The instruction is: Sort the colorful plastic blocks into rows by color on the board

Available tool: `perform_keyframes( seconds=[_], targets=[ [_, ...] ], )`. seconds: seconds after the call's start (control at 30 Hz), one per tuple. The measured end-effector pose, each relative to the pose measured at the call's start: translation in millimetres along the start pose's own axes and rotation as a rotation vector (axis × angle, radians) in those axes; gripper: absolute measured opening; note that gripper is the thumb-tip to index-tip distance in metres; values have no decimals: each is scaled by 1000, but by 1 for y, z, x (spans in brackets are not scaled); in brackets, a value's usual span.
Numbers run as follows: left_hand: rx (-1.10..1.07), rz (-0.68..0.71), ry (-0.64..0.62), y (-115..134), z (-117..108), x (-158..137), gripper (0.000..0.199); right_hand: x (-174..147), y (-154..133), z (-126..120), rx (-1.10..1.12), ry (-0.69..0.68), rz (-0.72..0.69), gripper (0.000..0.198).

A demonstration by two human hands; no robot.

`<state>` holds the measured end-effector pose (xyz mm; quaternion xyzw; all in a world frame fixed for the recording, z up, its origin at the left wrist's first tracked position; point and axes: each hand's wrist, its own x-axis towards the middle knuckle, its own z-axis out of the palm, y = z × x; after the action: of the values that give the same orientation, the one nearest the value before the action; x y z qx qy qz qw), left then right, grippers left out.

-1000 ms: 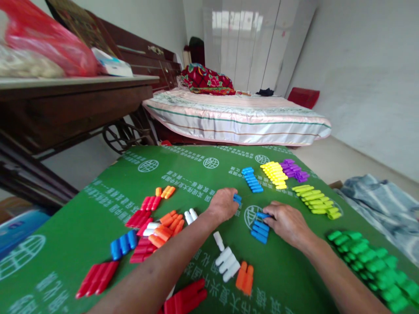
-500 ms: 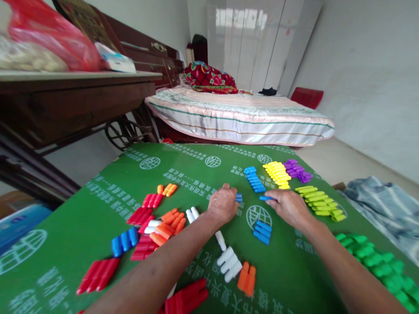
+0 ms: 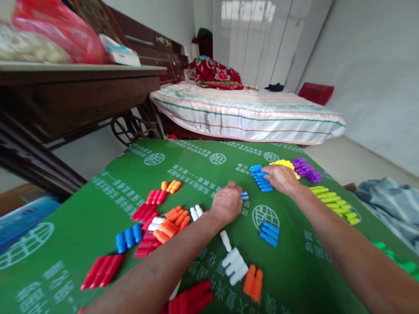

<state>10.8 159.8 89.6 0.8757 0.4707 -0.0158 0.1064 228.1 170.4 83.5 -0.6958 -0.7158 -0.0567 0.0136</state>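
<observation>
My left hand (image 3: 228, 201) is closed low over the green board, around a small joined set of blue bullet-shaped blocks (image 3: 244, 195) that pokes out past the fingers. My right hand (image 3: 282, 178) reaches to the far right side, its fingers pinched at the upper end of a row of blue blocks (image 3: 264, 185). A blue block seems to be in that pinch, mostly covered by the fingertips. The right hand partly covers a yellow row (image 3: 284, 163). Nearer to me lies another blue set (image 3: 269, 233).
Purple blocks (image 3: 307, 170), lime blocks (image 3: 335, 204) and green blocks (image 3: 397, 259) lie along the right. Red blocks (image 3: 102, 271), orange blocks (image 3: 253, 282) and white blocks (image 3: 235, 265) are scattered left and in front. Beyond the green board (image 3: 186, 163) stands a bed (image 3: 248, 111).
My right hand has moved away from me with its blue block, up to the blue row. My left hand stays around its blue set. The view has shifted slightly.
</observation>
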Motion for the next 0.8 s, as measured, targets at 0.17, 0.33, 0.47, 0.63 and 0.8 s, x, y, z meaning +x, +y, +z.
perform_keyframes(
  seconds=[0.17,0.33,0.47,0.63,0.8],
  targets=[
    [1,2,-1,1,-1,0,25,5,-2,2,0,1,10,24],
    [-1,4,-1,1,0,1,24,4,-2,7,57,44,50,24],
    [-2,1,-1,2,0,4,22,1,1,13,85,79,78,25],
    [-4,2,2,4,-1,7,21,2,5,17,129,105,106,24],
    [-5,19,7,7,-3,8,21,4,6,19,179,124,137,23]
  ],
)
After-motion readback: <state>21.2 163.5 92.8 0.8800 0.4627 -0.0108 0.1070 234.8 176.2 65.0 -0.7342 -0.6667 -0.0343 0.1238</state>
